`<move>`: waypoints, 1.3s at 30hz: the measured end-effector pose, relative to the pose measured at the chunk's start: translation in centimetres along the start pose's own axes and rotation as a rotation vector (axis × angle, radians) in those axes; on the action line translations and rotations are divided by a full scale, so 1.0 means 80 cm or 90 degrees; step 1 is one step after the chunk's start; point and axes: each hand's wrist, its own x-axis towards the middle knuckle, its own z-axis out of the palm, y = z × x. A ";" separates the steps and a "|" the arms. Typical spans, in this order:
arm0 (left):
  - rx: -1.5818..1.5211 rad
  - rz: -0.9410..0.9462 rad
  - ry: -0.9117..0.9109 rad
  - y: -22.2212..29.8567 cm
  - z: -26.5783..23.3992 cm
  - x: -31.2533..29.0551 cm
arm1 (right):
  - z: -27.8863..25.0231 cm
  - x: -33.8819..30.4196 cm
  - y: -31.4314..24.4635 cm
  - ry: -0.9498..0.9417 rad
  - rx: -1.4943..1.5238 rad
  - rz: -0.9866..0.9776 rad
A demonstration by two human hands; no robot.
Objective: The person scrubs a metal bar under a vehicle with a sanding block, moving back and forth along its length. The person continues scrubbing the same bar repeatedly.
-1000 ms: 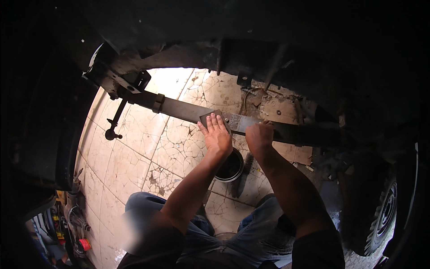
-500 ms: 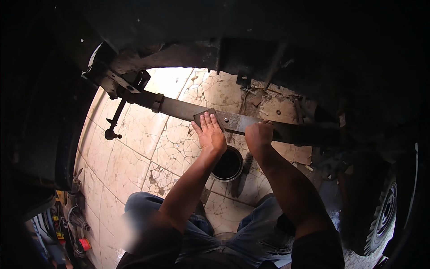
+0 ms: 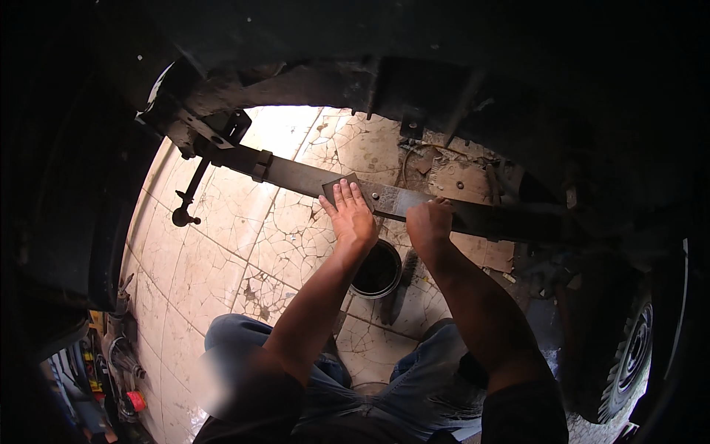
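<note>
A long, flat metal leaf spring (image 3: 296,177) runs across in front of me, with a small rivet on its bare middle part. My left hand (image 3: 352,220) lies flat on it, fingers outstretched, pressing down a dark sheet of sandpaper (image 3: 330,189). Part of that sheet is hidden beneath the fingers. Farther right, my right hand (image 3: 430,224) is closed around the spring next to a lighter, shinier patch. Its fingertips are mostly out of sight.
Below the spring, a round tin (image 3: 377,270) with a dark inside stands on cracked tiles (image 3: 222,222), beside a dark brush (image 3: 399,296). A ball-ended rod (image 3: 190,203) hangs at left. Cardboard (image 3: 458,177) lies beyond the spring. A tyre (image 3: 629,355) is at right; dark vehicle parts surround everything.
The view has shifted slightly. My left hand and the sandpaper stay at almost the same place on the leaf spring, and my right hand keeps its hold.
</note>
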 end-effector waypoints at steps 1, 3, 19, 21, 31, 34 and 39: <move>0.005 -0.006 -0.003 0.002 0.001 0.003 | 0.003 0.000 -0.001 0.020 -0.017 0.009; 0.025 -0.018 0.004 0.008 0.008 0.003 | 0.002 0.004 0.001 -0.017 0.044 -0.014; -0.043 0.050 0.004 0.007 0.001 -0.020 | -0.009 0.003 0.005 -0.043 0.025 -0.007; -0.035 0.069 0.079 0.014 0.046 -0.034 | -0.008 0.003 0.001 -0.042 0.052 -0.020; 0.025 0.047 -0.003 -0.009 -0.002 0.007 | -0.016 -0.002 0.007 -0.046 0.051 -0.033; -0.004 0.044 0.033 0.010 0.023 -0.014 | -0.014 0.000 0.001 -0.031 0.016 -0.013; -0.085 0.099 0.088 0.011 0.043 -0.022 | -0.004 0.002 0.004 -0.032 0.042 -0.015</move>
